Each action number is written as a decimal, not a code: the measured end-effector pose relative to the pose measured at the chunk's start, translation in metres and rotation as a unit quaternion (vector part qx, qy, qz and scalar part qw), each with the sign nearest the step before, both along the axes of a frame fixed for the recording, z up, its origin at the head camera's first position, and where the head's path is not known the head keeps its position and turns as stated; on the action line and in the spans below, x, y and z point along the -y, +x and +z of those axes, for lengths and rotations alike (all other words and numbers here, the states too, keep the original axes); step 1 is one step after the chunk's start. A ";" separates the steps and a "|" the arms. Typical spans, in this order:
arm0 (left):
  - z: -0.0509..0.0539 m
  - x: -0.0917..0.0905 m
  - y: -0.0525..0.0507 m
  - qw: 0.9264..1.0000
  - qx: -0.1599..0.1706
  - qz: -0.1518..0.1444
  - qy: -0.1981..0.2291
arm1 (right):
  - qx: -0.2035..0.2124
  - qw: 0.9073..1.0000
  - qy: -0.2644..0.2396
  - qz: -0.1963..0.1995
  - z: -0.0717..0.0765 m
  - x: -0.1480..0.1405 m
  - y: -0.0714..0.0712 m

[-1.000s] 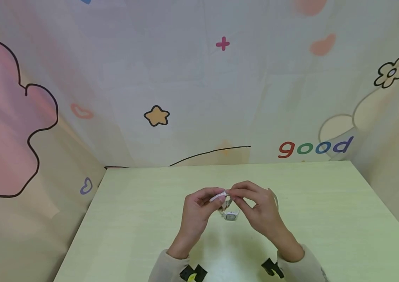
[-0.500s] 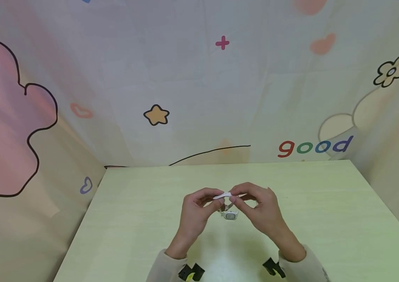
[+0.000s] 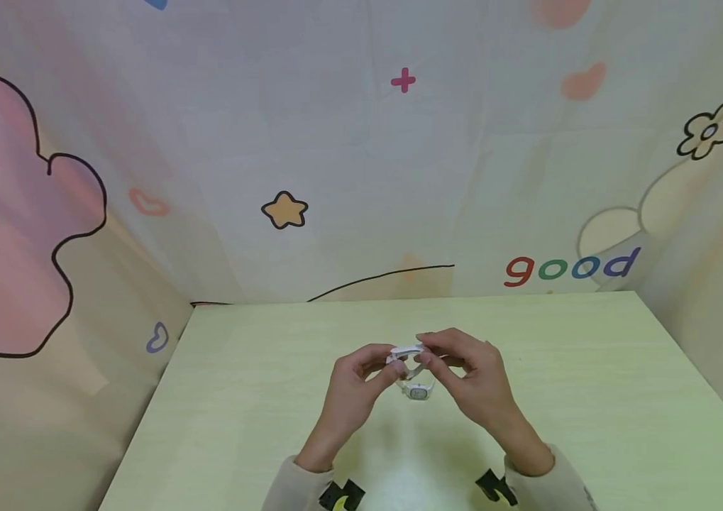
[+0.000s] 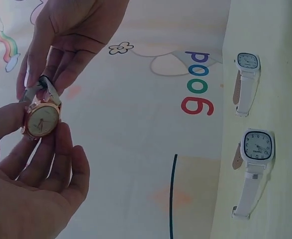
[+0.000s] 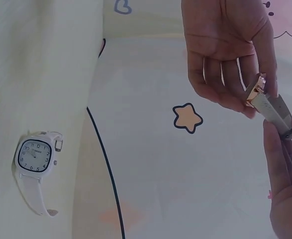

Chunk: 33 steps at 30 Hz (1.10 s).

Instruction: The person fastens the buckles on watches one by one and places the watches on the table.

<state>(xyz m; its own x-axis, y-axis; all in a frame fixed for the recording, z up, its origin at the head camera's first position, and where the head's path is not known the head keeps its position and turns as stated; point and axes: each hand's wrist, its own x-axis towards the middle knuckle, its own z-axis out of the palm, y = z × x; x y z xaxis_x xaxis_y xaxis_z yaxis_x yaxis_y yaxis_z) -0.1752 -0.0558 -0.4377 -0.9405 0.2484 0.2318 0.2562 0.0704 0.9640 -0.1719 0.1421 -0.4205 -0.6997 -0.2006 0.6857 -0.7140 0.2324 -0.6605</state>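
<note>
My left hand (image 3: 351, 387) grips the round rose-gold case of a wristwatch (image 4: 43, 121) between thumb and fingers, its pale dial showing in the left wrist view. With thumb and fingertips, my right hand (image 3: 476, 380) pinches the watch's whitish strap, which bends into a loop in the right wrist view. Both hands hold the watch above the table. Below it lies a white square-faced watch (image 3: 418, 392); the left wrist view shows it as one of two, a nearer watch (image 4: 257, 145) and a farther watch (image 4: 248, 60). The fingers partly hide the strap ends.
The pale green table (image 3: 240, 397) reaches out on both sides of the hands. A printed cloth (image 3: 335, 142) hangs behind it and along its sides. Black pieces (image 3: 497, 487) sit at both sleeve cuffs.
The held watch has turned and its strap now curves into a loop between the hands. A strap length seen behind my right hand one second ago no longer shows; the right fingers have shifted.
</note>
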 end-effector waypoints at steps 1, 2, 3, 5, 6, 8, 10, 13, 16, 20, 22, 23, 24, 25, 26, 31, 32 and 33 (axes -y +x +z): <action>0.000 0.000 0.000 1.000 -0.003 0.003 0.008 | -0.002 1.000 -0.001 0.005 0.000 0.001 0.000; 0.000 0.000 0.000 1.000 -0.005 0.009 0.016 | -0.002 1.000 -0.003 0.009 0.000 0.001 0.000; 0.000 0.000 0.001 1.000 -0.006 0.014 0.024 | -0.005 1.000 -0.003 0.012 -0.001 0.002 0.000; 0.002 0.000 0.002 0.999 -0.007 0.020 0.036 | -0.012 1.000 -0.003 0.014 0.000 0.002 0.000; 0.003 0.000 0.002 0.999 -0.009 0.023 0.041 | -0.016 1.000 -0.003 0.015 0.000 0.003 0.000; 0.004 -0.001 0.003 0.998 -0.017 0.026 0.047 | -0.022 1.000 0.003 0.006 0.000 0.003 0.000; 0.004 -0.001 0.003 0.998 -0.033 0.026 0.050 | -0.028 0.999 0.012 -0.010 0.001 0.004 0.000; 0.003 -0.002 0.002 0.997 -0.056 0.030 0.053 | -0.023 0.998 0.034 -0.051 0.003 0.005 0.002; 0.003 -0.003 0.003 0.996 -0.063 0.034 0.056 | -0.023 0.996 0.050 -0.073 0.005 0.006 0.002; 0.004 -0.003 0.004 0.995 -0.062 0.036 0.063 | -0.022 0.998 0.047 -0.042 0.005 0.006 0.002; 0.005 -0.003 0.005 0.995 -0.062 0.035 0.066 | -0.018 0.999 0.042 -0.027 0.005 0.006 0.002; 0.005 -0.003 0.005 0.995 -0.062 0.035 0.068 | -0.019 0.999 0.041 -0.025 0.005 0.006 0.002; 0.005 -0.004 0.005 0.995 -0.062 0.035 0.069 | -0.019 0.999 0.042 -0.027 0.004 0.006 0.003; 0.004 -0.004 0.006 0.995 -0.061 0.035 0.070 | -0.021 0.999 0.041 -0.029 0.004 0.006 0.003; 0.004 -0.004 0.006 0.995 -0.062 0.034 0.072 | -0.023 0.998 0.042 -0.032 0.004 0.006 0.003; 0.002 -0.005 0.007 0.994 -0.062 0.030 0.090 | -0.030 0.999 0.031 -0.024 0.002 0.007 0.003; 0.001 -0.005 0.007 0.993 -0.062 0.029 0.094 | -0.032 0.999 0.029 -0.020 0.001 0.007 0.003; 0.001 -0.005 0.007 0.993 -0.062 0.028 0.098 | -0.033 0.999 0.027 -0.017 0.000 0.007 0.002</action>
